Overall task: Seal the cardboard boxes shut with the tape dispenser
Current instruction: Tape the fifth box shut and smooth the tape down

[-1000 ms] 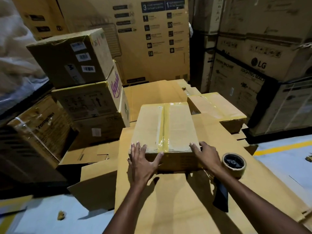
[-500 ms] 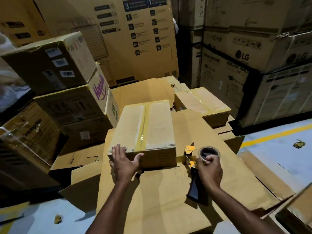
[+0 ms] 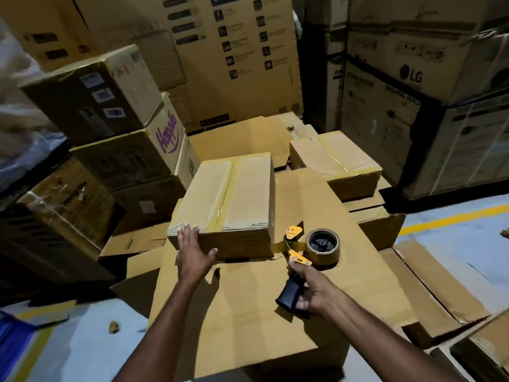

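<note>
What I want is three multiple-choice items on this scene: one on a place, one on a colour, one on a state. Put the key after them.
1. Where is the dispenser relative to the box that the left hand touches?
A. On top of it
B. To its right
C. Behind it

2. What colour is the dispenser's handle?
A. Black
B. White
C. Red

3. What is the right hand doing?
A. Lying flat on the box
B. Hanging free
C. Gripping the handle

Key: 1 B, the dispenser sits by the box's near right corner; 2 A, the handle shows black in the hand; 3 C, the fingers curl round the handle.
</note>
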`<state>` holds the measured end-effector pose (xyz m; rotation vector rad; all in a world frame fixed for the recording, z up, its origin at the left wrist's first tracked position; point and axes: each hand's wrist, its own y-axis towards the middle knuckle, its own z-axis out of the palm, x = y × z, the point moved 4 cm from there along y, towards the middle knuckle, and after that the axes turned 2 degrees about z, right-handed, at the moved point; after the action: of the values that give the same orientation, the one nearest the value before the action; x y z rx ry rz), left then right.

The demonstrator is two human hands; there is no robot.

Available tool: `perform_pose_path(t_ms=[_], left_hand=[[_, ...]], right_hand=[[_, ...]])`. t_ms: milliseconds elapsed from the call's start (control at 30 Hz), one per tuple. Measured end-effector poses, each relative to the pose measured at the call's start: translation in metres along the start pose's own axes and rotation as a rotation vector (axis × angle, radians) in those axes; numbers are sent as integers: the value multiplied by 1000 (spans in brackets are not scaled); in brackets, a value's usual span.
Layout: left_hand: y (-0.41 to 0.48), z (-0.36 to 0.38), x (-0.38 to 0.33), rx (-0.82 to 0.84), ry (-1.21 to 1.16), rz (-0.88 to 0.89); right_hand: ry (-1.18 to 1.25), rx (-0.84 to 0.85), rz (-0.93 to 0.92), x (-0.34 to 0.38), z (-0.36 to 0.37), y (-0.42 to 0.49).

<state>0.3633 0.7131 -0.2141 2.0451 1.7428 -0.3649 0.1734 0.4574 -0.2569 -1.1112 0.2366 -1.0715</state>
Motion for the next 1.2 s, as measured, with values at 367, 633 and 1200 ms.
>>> perform_pose_path(t_ms=[367, 633, 1200], left_hand=[[-7, -21, -2, 113, 68, 11], [-3, -33, -15, -30, -45, -7], [-6, -64, -61, -164, -1091, 213]], right_hand=[[181, 230, -20, 25, 7, 3], [180, 308, -113, 70, 31, -34], [-556, 224, -408, 82, 192, -52]])
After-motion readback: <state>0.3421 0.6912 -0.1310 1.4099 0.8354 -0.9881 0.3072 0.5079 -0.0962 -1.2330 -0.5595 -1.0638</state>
